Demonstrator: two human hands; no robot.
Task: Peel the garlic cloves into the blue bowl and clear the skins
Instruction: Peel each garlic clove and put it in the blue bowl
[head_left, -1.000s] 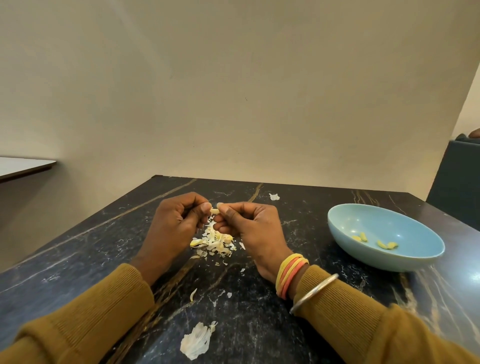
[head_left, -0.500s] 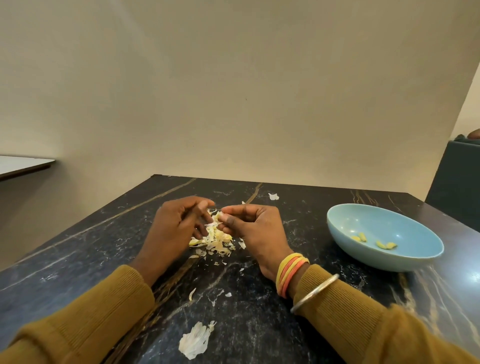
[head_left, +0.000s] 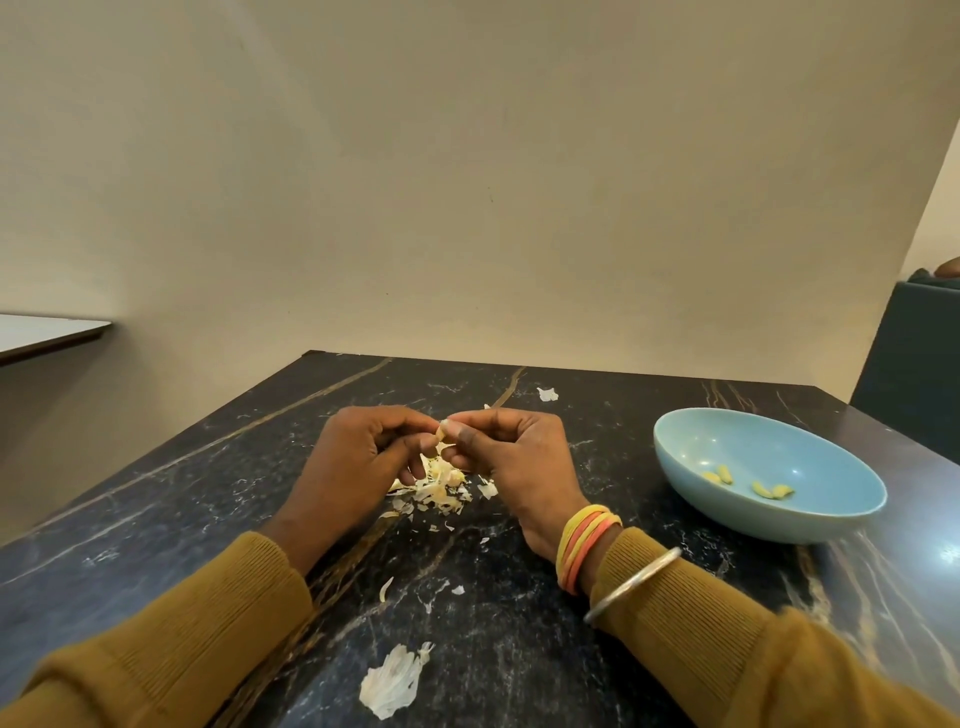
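Both hands meet over the middle of the dark marble table (head_left: 208, 499). My left hand (head_left: 358, 462) and my right hand (head_left: 514, 457) pinch a small pale garlic clove (head_left: 444, 430) between their fingertips. Under them lies a pile of garlic skins (head_left: 441, 488). The blue bowl (head_left: 841, 514) stands to the right, with several peeled yellow cloves (head_left: 771, 489) inside it.
A large white skin piece (head_left: 392, 683) lies near the front edge, smaller flakes (head_left: 387, 587) are scattered between my arms, and one flake (head_left: 546, 394) lies at the far side. A dark chair (head_left: 914, 358) stands at the right, a pale tabletop (head_left: 41, 332) at the left.
Half a second ago my fingertips were down at the skin pile; now both hands have lifted slightly and pinch the clove together again above it.
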